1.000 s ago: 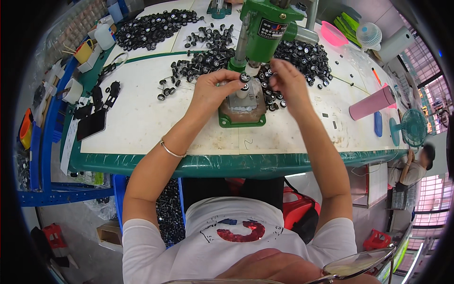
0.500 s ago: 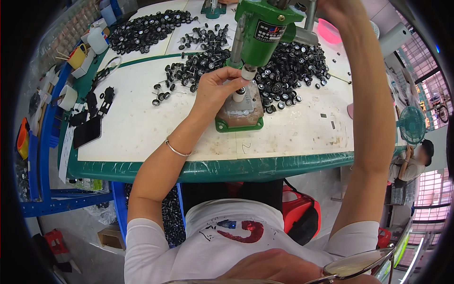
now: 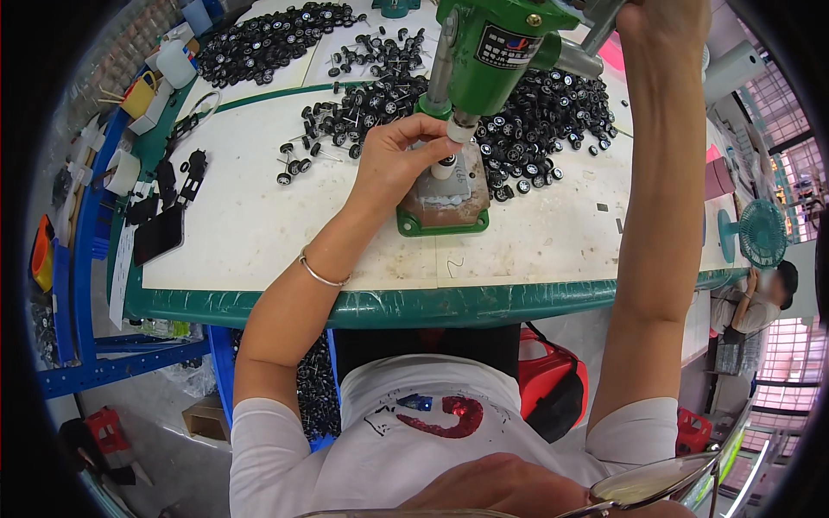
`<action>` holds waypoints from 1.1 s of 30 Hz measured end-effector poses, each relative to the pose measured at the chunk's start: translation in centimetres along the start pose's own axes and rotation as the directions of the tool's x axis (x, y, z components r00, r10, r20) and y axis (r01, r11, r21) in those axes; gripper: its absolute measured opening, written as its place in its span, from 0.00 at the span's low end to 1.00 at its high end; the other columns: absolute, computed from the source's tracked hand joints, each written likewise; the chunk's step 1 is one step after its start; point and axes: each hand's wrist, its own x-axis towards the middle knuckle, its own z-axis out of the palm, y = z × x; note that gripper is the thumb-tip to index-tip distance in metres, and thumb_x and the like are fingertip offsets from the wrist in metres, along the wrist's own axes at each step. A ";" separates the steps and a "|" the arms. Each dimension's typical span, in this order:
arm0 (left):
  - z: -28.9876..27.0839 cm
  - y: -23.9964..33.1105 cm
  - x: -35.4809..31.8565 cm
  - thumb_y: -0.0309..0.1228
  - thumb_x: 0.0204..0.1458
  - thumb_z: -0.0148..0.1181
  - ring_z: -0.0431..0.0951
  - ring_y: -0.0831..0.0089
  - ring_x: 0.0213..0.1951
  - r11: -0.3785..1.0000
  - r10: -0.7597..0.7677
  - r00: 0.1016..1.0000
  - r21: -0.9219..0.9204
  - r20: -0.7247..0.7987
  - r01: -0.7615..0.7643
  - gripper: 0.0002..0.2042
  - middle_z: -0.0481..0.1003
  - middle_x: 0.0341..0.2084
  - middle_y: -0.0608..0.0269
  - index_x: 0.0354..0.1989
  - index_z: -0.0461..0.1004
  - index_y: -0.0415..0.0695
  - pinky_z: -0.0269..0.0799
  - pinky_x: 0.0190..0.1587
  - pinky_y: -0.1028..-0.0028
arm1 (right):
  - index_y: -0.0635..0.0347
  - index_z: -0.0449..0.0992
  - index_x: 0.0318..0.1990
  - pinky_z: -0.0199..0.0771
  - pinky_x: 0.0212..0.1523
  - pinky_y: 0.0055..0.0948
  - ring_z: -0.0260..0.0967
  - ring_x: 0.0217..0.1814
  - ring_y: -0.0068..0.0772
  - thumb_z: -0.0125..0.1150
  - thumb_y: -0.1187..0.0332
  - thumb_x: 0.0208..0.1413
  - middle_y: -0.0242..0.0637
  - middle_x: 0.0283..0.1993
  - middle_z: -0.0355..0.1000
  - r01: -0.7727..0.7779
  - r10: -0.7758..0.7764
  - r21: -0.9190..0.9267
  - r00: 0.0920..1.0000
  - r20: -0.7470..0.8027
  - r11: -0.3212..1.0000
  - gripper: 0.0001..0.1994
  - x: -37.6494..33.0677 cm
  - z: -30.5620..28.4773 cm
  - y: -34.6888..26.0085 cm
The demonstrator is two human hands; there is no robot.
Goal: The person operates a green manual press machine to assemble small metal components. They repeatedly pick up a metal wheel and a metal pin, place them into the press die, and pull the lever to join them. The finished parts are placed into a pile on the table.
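Observation:
A green hand press (image 3: pixel 488 47) stands on a green-rimmed base plate (image 3: pixel 445 211) in the middle of the white table (image 3: pixel 259 233). My left hand (image 3: pixel 397 160) pinches a small black wheel part under the press ram, on the white post of the base. My right hand (image 3: pixel 661 26) is raised high at the top edge, closed around the press lever (image 3: pixel 587 22). A heap of small black toy wheels (image 3: pixel 553 112) lies just behind and to the right of the press.
More black wheels on axles (image 3: pixel 345 112) are spread left of the press, another pile (image 3: pixel 259 43) at the far left. Bottles, tape and black parts (image 3: pixel 164 186) line the left edge. A teal fan (image 3: pixel 764 233) and a seated person (image 3: pixel 764 298) are at right.
My right hand left the base plate and rose to the press lever at the top. My left hand stayed at the post under the ram. The view moved closer to the press.

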 end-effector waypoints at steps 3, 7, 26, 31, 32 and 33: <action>0.0 -0.1 0.0 0.23 0.48 0.65 0.75 0.82 0.35 1.000 -0.008 1.000 -0.005 -0.005 0.008 0.05 0.78 0.30 0.69 0.34 0.80 0.41 0.71 0.43 0.78 | 0.49 0.61 0.24 0.36 0.10 0.16 0.39 0.11 0.10 0.59 0.59 0.58 0.16 0.15 0.47 0.295 -0.320 -0.243 0.944 -0.073 0.924 0.15 -3.7 3.3 -1.3; 0.1 0.5 -0.3 0.23 0.48 0.65 0.76 0.82 0.36 0.998 -0.048 0.999 0.047 -0.023 0.049 0.04 0.78 0.31 0.70 0.33 0.80 0.41 0.71 0.43 0.78 | 0.47 0.61 0.22 0.37 0.10 0.16 0.38 0.11 0.09 0.58 0.59 0.58 0.16 0.14 0.47 0.544 -0.551 -0.152 0.834 -0.005 0.825 0.16 -5.6 3.2 -0.8; 0.0 -0.4 -0.4 0.22 0.49 0.62 0.76 0.79 0.37 0.994 0.109 0.992 -0.018 -0.063 -0.110 0.12 0.75 0.33 0.66 0.44 0.74 0.40 0.74 0.44 0.76 | 0.46 0.64 0.25 0.41 0.10 0.15 0.44 0.11 0.11 0.54 0.58 0.61 0.17 0.14 0.50 -0.064 0.040 -0.133 0.983 -0.178 0.989 0.13 -0.3 1.9 1.3; -2.8 -0.7 1.2 0.21 0.51 0.51 0.75 0.73 0.32 0.933 -0.101 0.986 -0.355 -0.131 0.049 0.05 0.71 0.28 0.64 0.36 0.69 0.41 0.76 0.42 0.69 | 0.48 0.68 0.30 0.47 0.12 0.14 0.50 0.14 0.12 0.54 0.58 0.61 0.18 0.17 0.54 -0.432 0.371 0.371 0.900 0.227 0.822 0.10 9.1 -14.1 7.6; -3.9 -0.3 1.0 0.22 0.51 0.50 0.75 0.72 0.32 0.926 -0.118 0.983 -0.373 -0.142 0.057 0.06 0.71 0.29 0.62 0.37 0.69 0.41 0.77 0.41 0.68 | 0.51 0.69 0.32 0.51 0.16 0.16 0.53 0.16 0.14 0.54 0.58 0.61 0.21 0.20 0.57 -0.435 0.386 0.335 0.899 0.206 0.836 0.10 8.3 -13.0 7.4; -5.1 0.0 0.9 0.23 0.52 0.49 0.75 0.72 0.32 0.954 -0.159 0.971 -0.281 -0.177 0.104 0.06 0.71 0.28 0.62 0.37 0.69 0.41 0.76 0.37 0.69 | 0.54 0.70 0.34 0.54 0.20 0.17 0.56 0.19 0.16 0.54 0.58 0.61 0.24 0.23 0.60 -0.372 0.352 0.216 0.927 0.127 0.903 0.10 6.8 -12.2 7.5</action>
